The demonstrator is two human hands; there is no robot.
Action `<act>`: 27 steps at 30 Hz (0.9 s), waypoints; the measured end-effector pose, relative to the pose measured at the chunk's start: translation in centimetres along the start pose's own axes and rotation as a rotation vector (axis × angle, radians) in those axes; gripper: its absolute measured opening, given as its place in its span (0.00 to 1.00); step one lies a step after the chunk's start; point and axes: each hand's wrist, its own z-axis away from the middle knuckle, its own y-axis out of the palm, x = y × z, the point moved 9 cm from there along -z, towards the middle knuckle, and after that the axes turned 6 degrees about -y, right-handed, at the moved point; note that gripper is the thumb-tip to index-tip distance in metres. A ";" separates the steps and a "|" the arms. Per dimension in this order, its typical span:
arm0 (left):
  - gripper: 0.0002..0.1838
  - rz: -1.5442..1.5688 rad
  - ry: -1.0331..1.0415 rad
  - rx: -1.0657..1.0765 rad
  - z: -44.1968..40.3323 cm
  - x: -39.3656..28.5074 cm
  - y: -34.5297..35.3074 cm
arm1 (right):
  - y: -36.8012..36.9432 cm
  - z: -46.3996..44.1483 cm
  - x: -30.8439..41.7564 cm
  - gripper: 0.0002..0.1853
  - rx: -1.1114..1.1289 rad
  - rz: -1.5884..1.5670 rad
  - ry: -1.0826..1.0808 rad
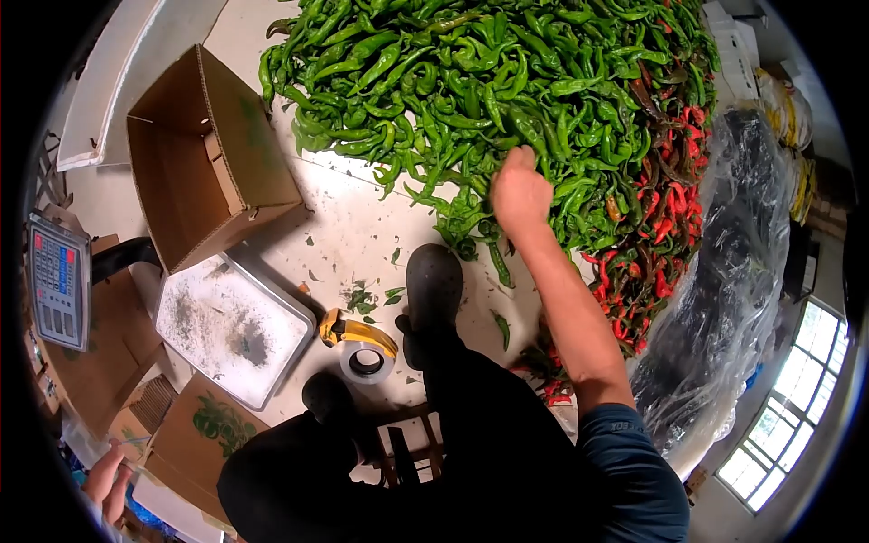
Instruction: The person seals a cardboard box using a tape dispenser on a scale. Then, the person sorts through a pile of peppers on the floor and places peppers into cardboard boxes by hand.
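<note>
My right hand (522,195) reaches down into the near side of a big heap of long green peppers (471,95). Its fingers are curled in, closed at the tips on a green pepper; the other fingers are partly hidden behind the back of the hand. Loose green peppers lie on the floor around it, including one (500,264) just below the hand. Red and darkened peppers (670,217) form a band along the heap's right side. My left hand does not show.
An open cardboard box (181,172) stands at the left beside a dusty platform scale (231,317) with a keypad display (60,281). A tape dispenser (362,348) lies near my feet. Clear plastic sheeting (724,299) lines the right. Another person's hand (107,484) shows at lower left.
</note>
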 end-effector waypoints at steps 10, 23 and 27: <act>0.11 -0.463 0.562 0.296 7.2 -19.0 15.0 | 0.4 0.9 -1.0 0.18 0.094 -0.275 0.170; 0.18 -1.529 1.492 0.164 3.0 -26.2 48.8 | 1.0 9.2 -5.5 0.35 0.429 -1.077 0.295; 0.17 -1.379 1.502 0.033 -1.9 -27.2 55.9 | -1.1 7.2 -6.2 0.23 0.453 -1.377 0.252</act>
